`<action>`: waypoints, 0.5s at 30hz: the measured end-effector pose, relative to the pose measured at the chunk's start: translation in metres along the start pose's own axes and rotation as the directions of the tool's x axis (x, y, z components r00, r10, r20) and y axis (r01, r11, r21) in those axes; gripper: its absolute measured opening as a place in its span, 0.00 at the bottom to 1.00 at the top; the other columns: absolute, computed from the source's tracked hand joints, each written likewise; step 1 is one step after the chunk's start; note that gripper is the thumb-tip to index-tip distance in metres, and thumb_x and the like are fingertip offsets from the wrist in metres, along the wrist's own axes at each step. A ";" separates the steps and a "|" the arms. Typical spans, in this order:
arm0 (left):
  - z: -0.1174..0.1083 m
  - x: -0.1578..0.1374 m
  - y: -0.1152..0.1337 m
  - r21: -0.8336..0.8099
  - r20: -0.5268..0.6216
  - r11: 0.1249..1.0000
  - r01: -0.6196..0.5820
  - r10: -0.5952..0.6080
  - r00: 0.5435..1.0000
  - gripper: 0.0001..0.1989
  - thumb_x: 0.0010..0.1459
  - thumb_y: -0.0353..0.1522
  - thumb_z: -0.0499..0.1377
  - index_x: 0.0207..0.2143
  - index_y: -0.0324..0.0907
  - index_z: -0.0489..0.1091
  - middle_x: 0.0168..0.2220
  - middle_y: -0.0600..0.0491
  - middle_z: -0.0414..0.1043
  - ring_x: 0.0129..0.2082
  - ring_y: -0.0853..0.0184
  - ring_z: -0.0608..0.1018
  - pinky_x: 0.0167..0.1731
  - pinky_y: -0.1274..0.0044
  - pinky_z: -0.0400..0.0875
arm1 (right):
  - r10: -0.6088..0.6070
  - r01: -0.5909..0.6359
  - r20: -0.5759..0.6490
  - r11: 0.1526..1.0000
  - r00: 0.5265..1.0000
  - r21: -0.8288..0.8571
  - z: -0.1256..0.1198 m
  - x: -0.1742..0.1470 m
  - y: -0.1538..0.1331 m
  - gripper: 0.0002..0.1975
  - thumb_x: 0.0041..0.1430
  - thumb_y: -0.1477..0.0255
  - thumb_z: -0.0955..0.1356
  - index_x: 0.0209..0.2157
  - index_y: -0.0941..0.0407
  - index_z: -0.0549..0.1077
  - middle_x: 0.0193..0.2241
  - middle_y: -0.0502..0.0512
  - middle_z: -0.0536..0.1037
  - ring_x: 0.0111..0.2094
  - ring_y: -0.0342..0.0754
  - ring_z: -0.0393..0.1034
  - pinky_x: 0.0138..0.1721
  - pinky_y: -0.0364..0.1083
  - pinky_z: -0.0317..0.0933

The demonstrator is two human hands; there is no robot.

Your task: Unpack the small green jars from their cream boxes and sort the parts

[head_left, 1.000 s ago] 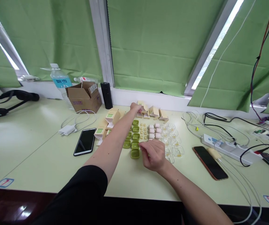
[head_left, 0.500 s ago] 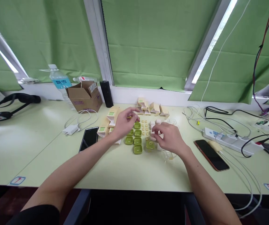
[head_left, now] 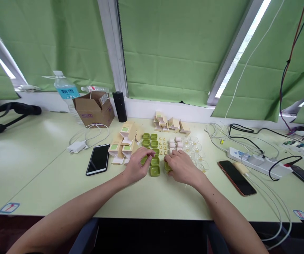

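My left hand (head_left: pixel 139 165) hovers over the lower left of the small green square trays (head_left: pixel 155 171), thumb and fingertips pinched together. Whatever it holds, if anything, is too small to make out. On the right, the fingers of my right hand (head_left: pixel 181 167) are curled round a green tray (head_left: pixel 167 166), partly hidden beneath them. Between the hands and farther back lie rows of tiny yellow pieces (head_left: pixel 162 143). White-pink cylinders (head_left: pixel 178 139) stand just beyond my right hand, and clear plastic covers (head_left: pixel 194 148) lie to their right.
Folded cream cartons (head_left: pixel 125 139) lie left of the trays, others (head_left: pixel 174 123) at the back. A phone (head_left: pixel 98 159) and charger (head_left: pixel 77 146) are at left, a cardboard box (head_left: pixel 95 112) behind. At right are another phone (head_left: pixel 238 180), a power strip (head_left: pixel 257 162) and loose cables.
My left hand has come down and nearer from the far trays, its fingers closing into a pinch. My right hand has lowered onto the near green tray, uncovering the white-pink cylinders.
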State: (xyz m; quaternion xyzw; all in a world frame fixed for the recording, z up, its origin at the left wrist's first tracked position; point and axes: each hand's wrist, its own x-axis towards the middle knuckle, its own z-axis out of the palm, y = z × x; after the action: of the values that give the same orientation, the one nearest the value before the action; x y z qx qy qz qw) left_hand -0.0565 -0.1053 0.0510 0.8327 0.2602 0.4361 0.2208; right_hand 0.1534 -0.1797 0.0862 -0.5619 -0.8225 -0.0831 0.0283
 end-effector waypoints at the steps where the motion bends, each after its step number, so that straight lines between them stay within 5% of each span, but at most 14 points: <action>1: -0.001 -0.001 0.001 0.004 0.016 1.000 -0.017 0.017 1.000 0.09 0.64 0.31 0.54 0.43 0.46 0.72 0.38 0.50 0.77 0.40 0.62 0.78 0.43 0.68 0.74 | 0.011 -0.011 -0.001 1.000 1.000 0.027 -0.002 0.000 0.000 0.15 0.48 0.75 0.78 0.36 0.56 0.73 0.30 0.58 0.80 0.37 0.57 0.72 0.35 0.50 0.57; 6: 0.001 -0.006 0.002 -0.016 0.152 0.999 -0.052 0.054 0.987 0.20 0.62 0.34 0.61 0.57 0.46 0.66 0.52 0.46 0.75 0.53 0.56 0.75 0.56 0.63 0.69 | 0.123 -0.085 -0.071 0.915 0.990 0.394 -0.014 -0.002 0.000 0.23 0.53 0.71 0.77 0.49 0.52 0.71 0.38 0.53 0.81 0.36 0.52 0.75 0.34 0.47 0.60; 10: 0.004 -0.008 -0.002 -0.113 0.206 0.991 0.066 -0.042 0.978 0.29 0.59 0.39 0.66 0.61 0.48 0.63 0.57 0.45 0.71 0.58 0.53 0.73 0.58 0.61 0.69 | 0.219 -0.058 -0.113 0.647 0.969 0.761 -0.010 0.001 -0.004 0.21 0.54 0.68 0.76 0.48 0.50 0.70 0.44 0.52 0.79 0.38 0.47 0.76 0.35 0.46 0.67; 15: 0.006 -0.004 -0.005 -0.176 0.185 0.961 0.212 -0.180 0.966 0.30 0.54 0.39 0.69 0.58 0.49 0.66 0.53 0.48 0.74 0.53 0.56 0.76 0.54 0.64 0.73 | 0.357 -0.068 -0.037 0.279 0.933 0.958 0.003 0.011 -0.006 0.19 0.50 0.62 0.78 0.39 0.53 0.70 0.33 0.49 0.77 0.30 0.46 0.73 0.28 0.46 0.70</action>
State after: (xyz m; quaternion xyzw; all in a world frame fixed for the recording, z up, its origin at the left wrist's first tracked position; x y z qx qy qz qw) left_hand -0.0547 -0.1048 0.0426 0.8107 0.2783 0.3640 0.3645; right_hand 0.1441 -0.1711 0.0844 -0.5278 -0.6195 0.3501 0.4638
